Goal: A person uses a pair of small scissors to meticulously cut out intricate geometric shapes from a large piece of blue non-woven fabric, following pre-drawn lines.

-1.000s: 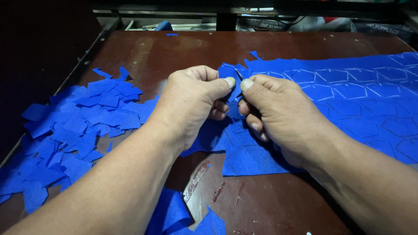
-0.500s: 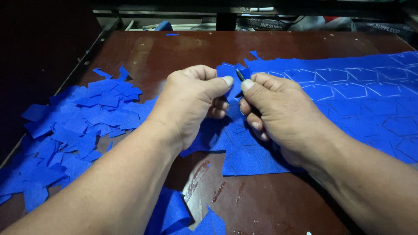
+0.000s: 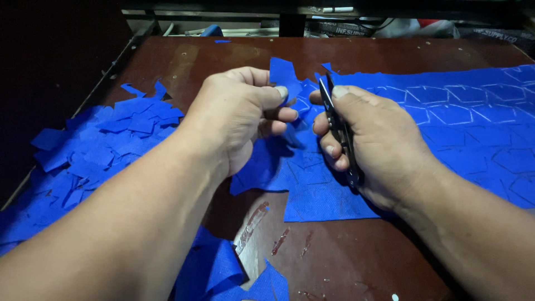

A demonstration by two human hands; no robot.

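The left hand (image 3: pixel 237 120) is curled, its thumb and forefinger pinching a small cut piece of blue woven fabric (image 3: pixel 283 75) that stands up just above the thumb tip. Close to its right, the right hand (image 3: pixel 370 139) is wrapped around a pair of slim black thread snips (image 3: pixel 339 129), the fingers folded over the handle and the thumb laid along the top; the pointed blades stick up beyond the thumb, near the pinched piece (whether the blades are parted cannot be told).

Under both hands, and stretching away past the right hand, lies a large sheet of blue woven fabric marked with pale outlined shapes (image 3: pixel 457 117), flat on the dark brown scuffed worktop (image 3: pixel 312 251). Beyond the left forearm, to the outer side of the left hand, sits a loose heap of cut blue fabric pieces (image 3: pixel 95 147). Nearer the person, below the left forearm, another blue fabric scrap (image 3: pixel 223 273) rests on the worktop.
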